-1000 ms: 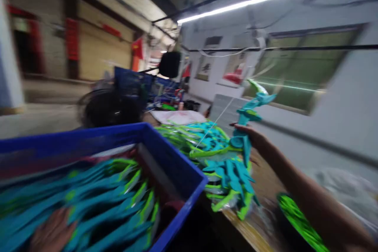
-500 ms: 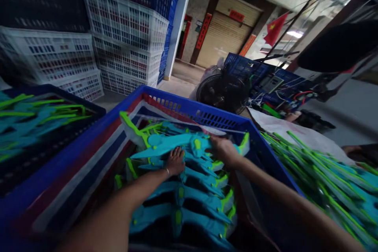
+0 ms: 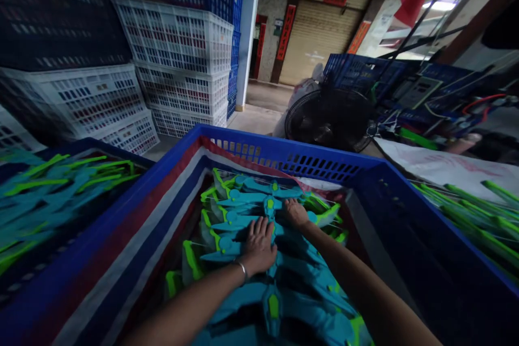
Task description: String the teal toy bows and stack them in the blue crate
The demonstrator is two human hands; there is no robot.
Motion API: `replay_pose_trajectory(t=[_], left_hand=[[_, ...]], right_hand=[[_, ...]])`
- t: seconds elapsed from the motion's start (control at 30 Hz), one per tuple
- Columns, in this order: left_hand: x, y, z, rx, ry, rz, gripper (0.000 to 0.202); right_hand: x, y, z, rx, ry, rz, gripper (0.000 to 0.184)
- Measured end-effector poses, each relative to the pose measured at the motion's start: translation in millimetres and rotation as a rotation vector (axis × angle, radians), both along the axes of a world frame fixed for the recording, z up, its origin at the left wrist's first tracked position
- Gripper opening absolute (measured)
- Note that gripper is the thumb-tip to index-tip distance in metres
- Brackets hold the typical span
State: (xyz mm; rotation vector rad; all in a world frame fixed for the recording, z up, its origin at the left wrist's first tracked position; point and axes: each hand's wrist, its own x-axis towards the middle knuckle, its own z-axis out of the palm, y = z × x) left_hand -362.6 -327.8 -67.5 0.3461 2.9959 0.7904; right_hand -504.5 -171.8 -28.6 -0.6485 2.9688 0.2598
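Note:
A row of teal and lime-green plastic toy bows (image 3: 273,305) lies nested in a large blue crate (image 3: 190,143) lined with striped cloth. My left hand (image 3: 260,246) rests on the middle of the row, palm down with its fingers stretched out. Farther along, my right hand (image 3: 295,213) has its fingers curled over a toy bow (image 3: 250,199) near the far end, just right of its centre. That bow lies level with the others. The right fingertips are partly hidden.
On the left stands another crate of bows (image 3: 65,184), with stacked white crates (image 3: 174,32) behind it. A black fan (image 3: 324,121) stands beyond the blue crate. More green-edged bows (image 3: 470,216) are heaped at the right beside a white sheet (image 3: 458,165).
The bow in my right hand has come down onto the row. My left hand remains on the bows, fingers more spread. The camera view has shifted.

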Motion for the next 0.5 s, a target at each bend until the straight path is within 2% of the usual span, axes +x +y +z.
replay_pose_trajectory(t=[0.17, 0.3, 0.37, 0.5], left_hand=[[-4.9, -0.7, 11.7, -0.011, 0.026, 0.094, 0.064], [-19.2, 0.3, 22.1, -0.013, 0.017, 0.229, 0.067], [-28.7, 0.5, 26.0, -0.055, -0.004, 0.225, 0.068], [-42.8, 1.6, 26.1, -0.164, -0.033, 0.136, 0.069]], right_hand=[[-3.3, -1.7, -5.9, 0.038, -0.013, 0.024, 0.037], [-0.4, -1.8, -4.6, 0.057, -0.027, 0.028, 0.027], [2.1, -1.0, -4.2, 0.060, -0.028, 0.039, 0.025], [6.4, -0.7, -0.2, 0.065, -0.026, 0.051, 0.035]])
